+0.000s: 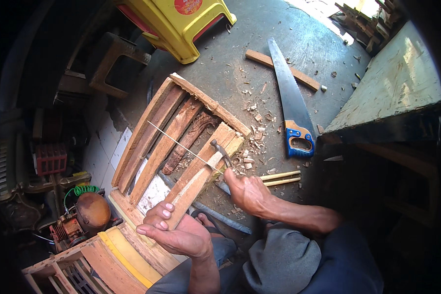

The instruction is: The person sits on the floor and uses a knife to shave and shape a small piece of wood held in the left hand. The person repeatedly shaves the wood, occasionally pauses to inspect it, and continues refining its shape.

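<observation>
My left hand (183, 232) wraps its fingers round the lower end of a broad, pale wooden handle. At the handle's far end sits a small dark claw hammer head (222, 153), so the whole looks like a hammer (193, 193). A thin, pale rod (174, 139) runs slantwise across the hammer, just below the head. My right hand (252, 193) is closed at the rod's lower right end, its fingertips near the claw. Behind the hammer stands a curved wooden frame (144, 132) with several slats and a carved wooden piece (188, 139).
A handsaw (294, 105) with a blue handle lies across a wooden strip (262, 58). Wood shavings (255, 139) litter the floor. Two pale sticks (281, 179) lie beyond my right hand. A yellow stool (183, 29) stands at the top, a rusty motor unit (90, 210) at left.
</observation>
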`<control>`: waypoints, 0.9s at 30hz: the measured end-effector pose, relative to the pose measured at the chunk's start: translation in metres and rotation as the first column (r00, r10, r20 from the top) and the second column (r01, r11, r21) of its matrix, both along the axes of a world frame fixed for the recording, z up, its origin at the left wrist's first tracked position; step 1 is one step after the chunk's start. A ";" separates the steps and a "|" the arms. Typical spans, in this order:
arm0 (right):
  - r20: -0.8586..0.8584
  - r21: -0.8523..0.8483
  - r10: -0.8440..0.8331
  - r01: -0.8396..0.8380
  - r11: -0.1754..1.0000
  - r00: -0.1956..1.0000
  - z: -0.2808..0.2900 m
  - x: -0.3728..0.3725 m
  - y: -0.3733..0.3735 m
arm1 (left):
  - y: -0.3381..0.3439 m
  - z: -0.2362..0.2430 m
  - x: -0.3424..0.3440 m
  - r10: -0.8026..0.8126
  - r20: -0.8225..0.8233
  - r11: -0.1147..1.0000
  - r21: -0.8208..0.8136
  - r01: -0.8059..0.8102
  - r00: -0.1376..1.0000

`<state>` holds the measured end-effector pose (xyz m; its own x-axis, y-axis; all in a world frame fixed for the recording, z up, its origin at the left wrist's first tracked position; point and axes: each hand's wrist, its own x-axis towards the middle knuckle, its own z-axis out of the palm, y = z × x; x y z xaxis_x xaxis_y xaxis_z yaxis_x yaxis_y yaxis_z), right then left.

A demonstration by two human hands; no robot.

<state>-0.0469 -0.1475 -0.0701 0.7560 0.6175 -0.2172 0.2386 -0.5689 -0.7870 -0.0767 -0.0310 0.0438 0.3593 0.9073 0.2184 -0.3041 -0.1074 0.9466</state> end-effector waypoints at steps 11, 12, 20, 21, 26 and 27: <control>0.106 -0.013 0.082 -0.081 0.997 0.991 0.013 -0.010 -0.009 | 0.001 -0.010 -0.016 -0.023 -0.025 0.999 0.025 0.024 0.999; 0.045 -0.051 0.055 -0.052 0.997 0.998 0.006 0.005 -0.004 | 0.001 -0.009 -0.011 -0.040 0.011 0.999 0.032 0.039 0.999; -0.114 -0.109 0.094 -0.107 0.988 0.989 0.010 0.006 -0.020 | -0.002 -0.007 -0.013 -0.047 0.045 0.999 -0.025 0.048 0.998; 0.002 -0.058 0.121 -0.121 0.991 0.993 0.018 0.003 -0.017 | -0.003 -0.003 -0.010 -0.012 0.056 1.000 -0.012 0.013 0.998; 0.125 -0.015 0.137 -0.136 0.991 0.983 0.008 -0.014 -0.005 | 0.007 -0.007 -0.010 -0.052 0.048 0.998 -0.040 0.054 0.997; 0.137 0.000 0.127 -0.128 0.992 0.982 0.026 -0.014 0.003 | 0.017 -0.005 -0.009 -0.022 0.048 0.998 -0.051 0.024 0.999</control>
<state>-0.0608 -0.1447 -0.0438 0.6930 0.7123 -0.1113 0.4144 -0.5198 -0.7470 -0.0853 -0.0140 0.0388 0.3706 0.9095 0.1882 -0.3502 -0.0509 0.9353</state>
